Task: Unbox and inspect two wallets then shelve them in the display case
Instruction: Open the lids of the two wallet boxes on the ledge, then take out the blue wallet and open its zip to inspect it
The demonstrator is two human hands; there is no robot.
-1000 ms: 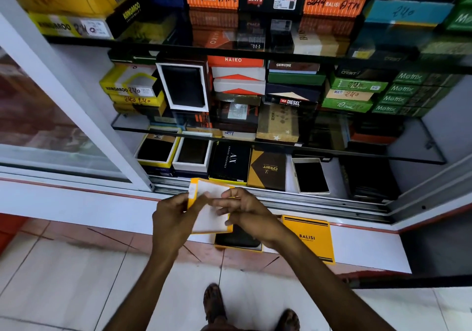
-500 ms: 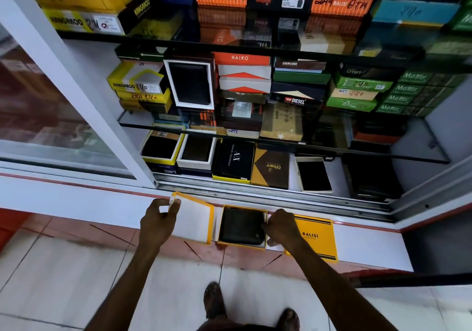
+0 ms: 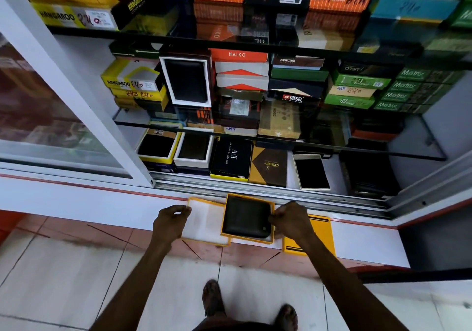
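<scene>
Black wallet (image 3: 246, 219) lies flat in yellow box (image 3: 224, 224) on ledge, at 9 o'clock of right hand (image 3: 291, 220). Right fingers pinch box edge. Left hand (image 3: 169, 222) pinches white lid (image 3: 207, 222). Wallet looks light, soft, bendy, maybe slippery. Best hold: both long edges.

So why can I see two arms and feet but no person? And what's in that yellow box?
The camera sits on the person's head, looking down, so you see only their own arms and feet. There is just this one view. The left hand holds a white-lined yellow lid. The right hand touches the yellow box on the white ledge; inside lies a dark wallet. Another yellow lid lies under that hand. Behind is a glass display case stacked with wallet boxes.
</scene>
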